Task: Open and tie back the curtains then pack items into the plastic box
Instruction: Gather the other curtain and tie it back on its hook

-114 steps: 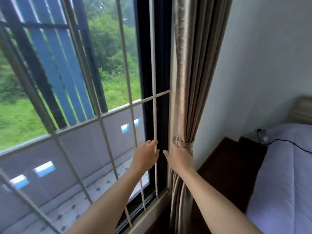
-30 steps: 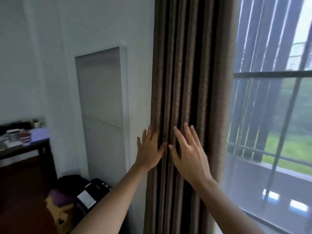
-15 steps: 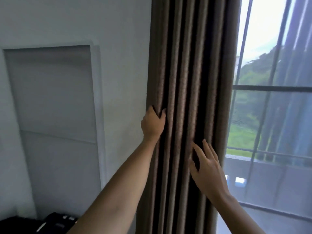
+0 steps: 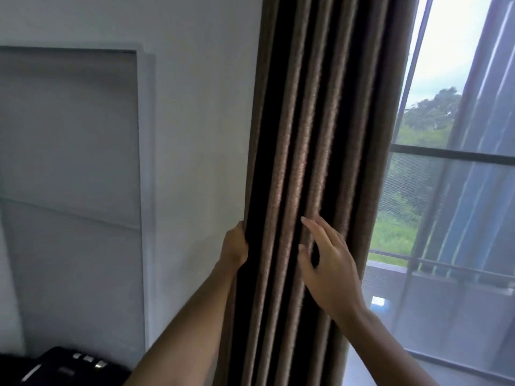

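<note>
Curtain (image 4: 315, 162) hangs bunched between wall and window; since 0.5 s ago my left hand (image 4: 235, 247) grips its wall-side edge, right hand (image 4: 327, 263) has risen, fingers (image 4: 313, 225) straight on the folds. Gathering continues; tying comes next, I judge.

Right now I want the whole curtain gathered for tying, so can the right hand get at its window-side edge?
Probably yes. The right hand rests open on the curtain folds, and nothing stands between it and that edge. The left hand grips the wall-side edge.
</note>
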The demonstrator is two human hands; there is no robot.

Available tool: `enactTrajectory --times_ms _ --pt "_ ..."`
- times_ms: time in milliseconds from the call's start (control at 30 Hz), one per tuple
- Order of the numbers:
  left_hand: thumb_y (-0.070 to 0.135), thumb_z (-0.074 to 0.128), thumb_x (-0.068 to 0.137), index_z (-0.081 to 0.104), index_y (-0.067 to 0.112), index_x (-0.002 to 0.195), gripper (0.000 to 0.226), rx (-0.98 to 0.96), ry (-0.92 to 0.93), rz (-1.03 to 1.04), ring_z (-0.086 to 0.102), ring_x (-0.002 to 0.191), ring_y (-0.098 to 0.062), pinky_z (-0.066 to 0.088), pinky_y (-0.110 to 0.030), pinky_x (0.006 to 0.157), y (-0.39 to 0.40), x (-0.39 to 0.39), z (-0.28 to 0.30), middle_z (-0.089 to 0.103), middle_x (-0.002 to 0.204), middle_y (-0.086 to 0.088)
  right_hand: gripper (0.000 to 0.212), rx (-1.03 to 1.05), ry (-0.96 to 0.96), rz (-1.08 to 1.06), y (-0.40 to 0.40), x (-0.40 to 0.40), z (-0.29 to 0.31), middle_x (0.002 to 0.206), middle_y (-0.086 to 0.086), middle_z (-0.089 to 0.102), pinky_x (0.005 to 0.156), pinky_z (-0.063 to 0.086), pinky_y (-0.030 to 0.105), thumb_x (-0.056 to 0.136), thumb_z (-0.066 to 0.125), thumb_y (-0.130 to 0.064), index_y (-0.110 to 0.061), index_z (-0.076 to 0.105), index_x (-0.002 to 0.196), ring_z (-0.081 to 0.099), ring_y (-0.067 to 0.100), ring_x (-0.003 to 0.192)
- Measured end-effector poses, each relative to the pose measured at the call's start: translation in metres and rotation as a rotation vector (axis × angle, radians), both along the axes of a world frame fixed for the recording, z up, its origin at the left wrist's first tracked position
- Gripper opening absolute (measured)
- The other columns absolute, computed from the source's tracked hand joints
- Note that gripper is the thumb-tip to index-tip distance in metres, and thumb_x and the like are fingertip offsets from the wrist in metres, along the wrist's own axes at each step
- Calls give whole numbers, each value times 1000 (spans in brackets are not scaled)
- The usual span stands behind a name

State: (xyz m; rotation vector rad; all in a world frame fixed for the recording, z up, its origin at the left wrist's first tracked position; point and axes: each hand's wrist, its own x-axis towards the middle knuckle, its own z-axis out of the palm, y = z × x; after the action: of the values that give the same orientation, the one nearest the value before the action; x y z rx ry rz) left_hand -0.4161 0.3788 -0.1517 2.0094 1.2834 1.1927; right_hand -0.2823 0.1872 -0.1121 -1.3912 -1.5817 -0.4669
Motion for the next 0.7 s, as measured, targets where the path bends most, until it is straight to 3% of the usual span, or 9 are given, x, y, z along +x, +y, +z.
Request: enactTrajectory --times_ms 67,133,233,333,400,500,567,700 --pt "12 44 98 55 1 117 25 10 -3 -35 63 95 -24 42 -20 73 -6 -12 -6 66 111 -12 48 21 -9 83 7 -15 14 142 0 51 109 28 14 90 60 -10 -17 52 136 43 14 133" --pt "13 45 99 53 2 121 26 4 23 -44 64 92 -24 42 -21 69 -6 -22 -5 66 110 -9 45 41 -16 140 20 -31 30 140 -1 52 109 37 24 92 57 -12 -17 49 137 47 14 131" --pt "8 41 99 49 4 129 30 -48 6 -43 65 91 -30 47 -27 67 -5 -37 -5 65 114 -17 53 -10 82 100 49 -52 54 143 3 47 100 49 34 95 56 -24 -18 37 144 51 18 126" --pt "2 35 99 45 9 135 38 -98 28 -55 62 78 -20 46 -16 54 -17 -50 -11 63 115 -14 75 -115 168 -55 82 -58 67 147 12 40 97 51 39 94 60 -31 -16 15 152 49 26 127" --pt "-4 31 97 41 12 141 47 -142 53 -77 58 71 -13 42 -10 46 -29 -58 -22 61 114 -14 82 -173 182 -113 99 -57 61 138 15 49 92 54 42 93 61 -27 -17 6 153 57 29 117" --pt "-7 30 96 39 14 144 53 -162 60 -99 60 91 -18 45 -13 61 -52 -67 -40 59 125 -13 78 -318 230 -166 111 -53 26 119 16 62 85 56 46 94 55 -13 -20 5 153 63 31 102" --pt "-6 30 97 43 12 141 49 -168 42 -107 58 97 -17 44 -15 67 -67 -70 -47 59 121 -8 77 -449 248 -184 110 -49 -16 112 16 64 82 57 46 93 53 -7 -21 6 153 65 31 98" --pt "-6 31 98 43 11 140 47 -149 36 -154 51 108 -10 35 -4 80 -89 -71 -49 56 122 -1 72 -634 287 -146 84 -46 -110 105 12 69 79 58 45 95 46 -13 -36 5 149 68 29 89"
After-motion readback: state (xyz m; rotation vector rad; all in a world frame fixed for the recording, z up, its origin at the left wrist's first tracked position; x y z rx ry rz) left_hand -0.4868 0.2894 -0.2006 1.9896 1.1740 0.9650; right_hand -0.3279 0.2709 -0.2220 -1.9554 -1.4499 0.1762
